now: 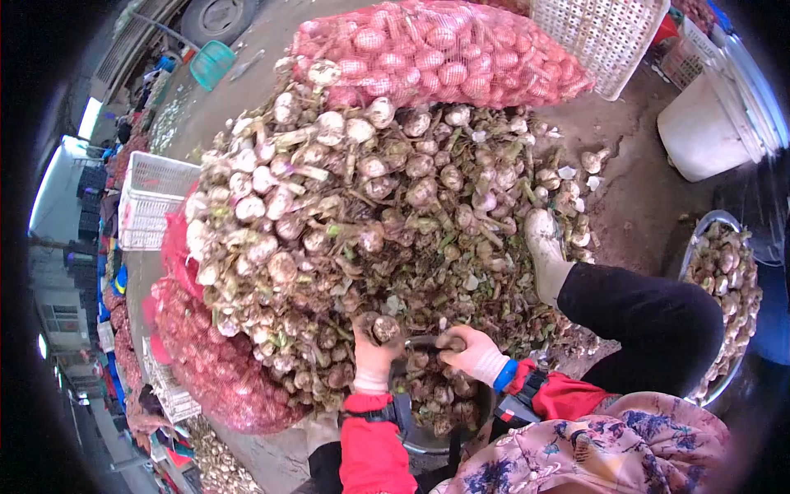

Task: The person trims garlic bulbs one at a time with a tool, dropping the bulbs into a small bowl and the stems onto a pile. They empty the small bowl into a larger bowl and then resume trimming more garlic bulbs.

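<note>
A large heap of garlic bulbs [329,177] with dry stems and roots spreads across the ground in front of me. My left hand [374,354] is wrapped round a garlic bulb [385,329] at the heap's near edge. To its right, my right hand [473,354] has its fingers curled together over the rim of a metal basin; what they hold, if anything, is too small to make out. The basin [428,450] stands between and below my hands, with several garlic bulbs [440,395] inside.
Red mesh sacks of garlic lie behind the heap [444,58] and at its left [218,362]. My foot [543,247] rests on the heap's right side. Farther right are a white bucket [704,128] and another basin of garlic [690,257]. A white crate [156,202] stands left.
</note>
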Action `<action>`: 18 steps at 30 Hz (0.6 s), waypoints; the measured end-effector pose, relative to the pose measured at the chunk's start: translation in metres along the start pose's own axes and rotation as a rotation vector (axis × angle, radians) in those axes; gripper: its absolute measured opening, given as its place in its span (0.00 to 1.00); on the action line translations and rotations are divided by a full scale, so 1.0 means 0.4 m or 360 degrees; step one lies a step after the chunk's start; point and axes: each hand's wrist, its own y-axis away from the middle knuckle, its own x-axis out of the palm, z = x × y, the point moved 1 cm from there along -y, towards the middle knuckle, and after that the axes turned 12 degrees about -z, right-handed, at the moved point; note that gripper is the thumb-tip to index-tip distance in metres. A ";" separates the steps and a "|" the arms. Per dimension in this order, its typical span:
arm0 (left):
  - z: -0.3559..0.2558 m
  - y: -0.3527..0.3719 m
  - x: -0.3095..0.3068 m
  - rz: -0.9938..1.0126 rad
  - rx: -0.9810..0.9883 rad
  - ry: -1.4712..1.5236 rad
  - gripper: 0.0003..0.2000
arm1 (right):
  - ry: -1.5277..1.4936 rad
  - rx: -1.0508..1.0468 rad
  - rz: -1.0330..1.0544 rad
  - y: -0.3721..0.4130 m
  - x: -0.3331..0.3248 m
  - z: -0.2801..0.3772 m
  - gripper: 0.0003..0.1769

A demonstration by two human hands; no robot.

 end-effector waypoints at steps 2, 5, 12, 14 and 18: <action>-0.044 0.084 -0.050 0.0088 -0.0091 0.0308 0.31 | 0.0529 -0.0549 0.0094 0.047 -0.008 0.072 0.15; -0.159 0.202 -0.116 0.0173 -0.0623 0.0905 0.30 | 0.0838 -0.0824 0.0327 0.111 0.003 0.093 0.16; -0.289 0.363 -0.179 0.0060 -0.0424 0.0834 0.28 | 0.1322 -0.1222 0.0564 0.216 0.009 0.103 0.16; -0.282 0.397 -0.178 0.0023 -0.0524 0.0970 0.26 | 0.1313 -0.1252 0.0549 0.234 0.005 0.105 0.15; -0.269 0.449 -0.165 -0.0103 -0.0640 0.1261 0.22 | 0.1284 -0.1235 0.0568 0.255 -0.006 0.132 0.15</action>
